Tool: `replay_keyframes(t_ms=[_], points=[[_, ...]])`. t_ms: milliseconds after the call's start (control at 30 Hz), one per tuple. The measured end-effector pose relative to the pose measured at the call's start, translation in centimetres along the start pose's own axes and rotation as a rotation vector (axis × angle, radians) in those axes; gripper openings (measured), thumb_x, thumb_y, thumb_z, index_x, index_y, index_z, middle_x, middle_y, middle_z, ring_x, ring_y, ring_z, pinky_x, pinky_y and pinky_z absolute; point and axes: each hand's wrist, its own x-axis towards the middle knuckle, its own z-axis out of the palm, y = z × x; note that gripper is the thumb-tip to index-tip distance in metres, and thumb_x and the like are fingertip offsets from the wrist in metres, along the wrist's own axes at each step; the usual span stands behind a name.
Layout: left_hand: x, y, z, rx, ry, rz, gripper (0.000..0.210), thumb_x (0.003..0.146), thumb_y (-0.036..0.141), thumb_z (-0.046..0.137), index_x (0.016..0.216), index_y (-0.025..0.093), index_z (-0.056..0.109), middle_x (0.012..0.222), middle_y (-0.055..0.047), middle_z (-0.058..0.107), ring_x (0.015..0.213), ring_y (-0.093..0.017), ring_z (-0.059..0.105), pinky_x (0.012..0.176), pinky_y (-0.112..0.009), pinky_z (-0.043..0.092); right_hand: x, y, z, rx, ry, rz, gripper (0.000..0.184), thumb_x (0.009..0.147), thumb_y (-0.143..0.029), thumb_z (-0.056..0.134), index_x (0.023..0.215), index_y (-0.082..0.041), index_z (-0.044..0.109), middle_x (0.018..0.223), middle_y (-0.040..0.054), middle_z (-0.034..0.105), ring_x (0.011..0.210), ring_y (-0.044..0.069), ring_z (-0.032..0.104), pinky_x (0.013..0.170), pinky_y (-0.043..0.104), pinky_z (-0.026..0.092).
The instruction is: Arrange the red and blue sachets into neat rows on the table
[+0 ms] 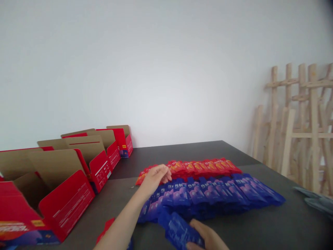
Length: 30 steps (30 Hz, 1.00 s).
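Note:
My left hand is over the far left part of the laid-out pouches, its fingers loosely bent and no pouch visible in them. Below it lies a broad overlapping row of blue pouches with white print and purple round shapes. Behind these runs a row of red pouches. Near the table's front edge, my right hand is closed around a blue pouch with its printed back turned up; whether more than one is in the grip, I cannot tell. Under my left forearm, a red packet shows partly.
Several open red cardboard boxes with raised brown flaps line the left side of the dark table. At the right table edge lie greyish flat items, blurred. Wooden easel-like frames lean against the white wall.

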Motion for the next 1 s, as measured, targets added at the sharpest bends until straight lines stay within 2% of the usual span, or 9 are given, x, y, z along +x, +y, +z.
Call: replay_keyframes(t_ms=[100,200,367,467,567,633,800,900,1000], points=[[-0.6,0.2,0.2,0.043,-0.226,-0.117,0.031,0.08,0.047,0.062,0.083,0.017,0.069,0.074,-0.003,0.07,0.063,-0.015,0.06,0.058,-0.023,0.045,1.2,-0.6,-1.4,0.119,0.179,-0.073,0.017,0.074,-0.03,0.055,0.085,-0.019,0.061,0.08,0.0022,0.063,0.075,0.018,0.057,0.069,0.025,0.044],[-1.3,0.3,0.4,0.106,-0.394,-0.227,0.021,0.073,0.04,0.071,0.075,0.019,0.067,0.066,0.003,0.062,0.057,-0.012,0.056,0.053,-0.02,0.043,2.3,-0.8,-1.8,0.269,0.288,-0.093,0.014,0.075,-0.033,0.058,0.079,-0.02,0.061,0.07,-0.0005,0.06,0.065,0.017,0.055,0.062,0.026,0.045],[-1.3,-0.1,0.9,0.026,-0.303,-0.24,0.032,0.072,0.045,0.07,0.062,0.019,0.054,0.054,0.008,0.045,0.042,-0.008,0.045,0.042,-0.019,0.037,3.1,-0.2,0.8,0.906,0.406,-0.09,0.037,0.07,-0.053,0.071,0.079,-0.019,0.061,0.076,0.0028,0.067,0.072,0.021,0.065,0.07,0.035,0.054],[-1.2,-0.1,1.5,-0.018,-0.323,-0.245,0.03,0.071,0.042,0.071,0.065,0.02,0.053,0.055,0.009,0.047,0.043,-0.008,0.046,0.044,-0.019,0.038,3.1,0.0,2.4,1.001,0.516,-0.036,0.052,0.067,-0.063,0.072,0.088,-0.016,0.066,0.093,0.0099,0.071,0.084,0.028,0.07,0.079,0.043,0.056],[-1.8,-0.1,1.5,0.044,-0.397,-0.221,0.018,0.072,0.033,0.07,0.071,0.019,0.058,0.061,0.006,0.056,0.053,-0.011,0.053,0.053,-0.021,0.042,2.2,-0.4,1.9,0.684,0.559,-0.041,0.048,0.084,-0.058,0.058,0.099,-0.014,0.069,0.092,0.0125,0.074,0.081,0.028,0.072,0.08,0.042,0.057],[-2.4,-0.4,0.6,0.119,-0.381,-0.193,0.012,0.072,0.027,0.066,0.071,0.019,0.059,0.063,0.005,0.06,0.058,-0.012,0.055,0.057,-0.021,0.041,1.3,-0.9,0.6,0.362,0.481,-0.19,0.041,0.094,-0.044,0.047,0.113,-0.015,0.068,0.103,0.013,0.074,0.09,0.027,0.072,0.084,0.04,0.057],[-4.6,-2.5,-5.7,0.457,-0.009,-0.187,0.012,0.077,0.029,0.055,0.071,0.02,0.058,0.061,0.003,0.063,0.061,-0.015,0.059,0.061,-0.023,0.04,1.4,-2.0,-1.1,-0.424,0.36,-0.696,0.052,0.086,-0.004,0.034,0.134,-0.013,0.054,0.133,0.0095,0.059,0.123,0.019,0.055,0.103,0.032,0.046],[-7.5,-3.6,-9.5,0.729,0.152,-0.227,0.013,0.08,0.03,0.052,0.075,0.021,0.059,0.068,0.001,0.066,0.068,-0.018,0.061,0.064,-0.025,0.039,3.7,-3.1,1.0,-0.747,0.339,-0.77,0.057,0.082,0.002,0.034,0.134,-0.009,0.054,0.134,0.0125,0.058,0.123,0.021,0.055,0.101,0.034,0.049],[-10.8,-4.2,-10.4,0.903,0.161,-0.324,0.016,0.082,0.03,0.05,0.084,0.021,0.063,0.079,-0.003,0.07,0.077,-0.021,0.064,0.068,-0.028,0.041,7.0,-4.6,4.6,-0.912,0.244,-0.767,0.052,0.084,-0.003,0.04,0.135,-0.004,0.052,0.137,0.0181,0.054,0.125,0.028,0.052,0.102,0.04,0.048]])
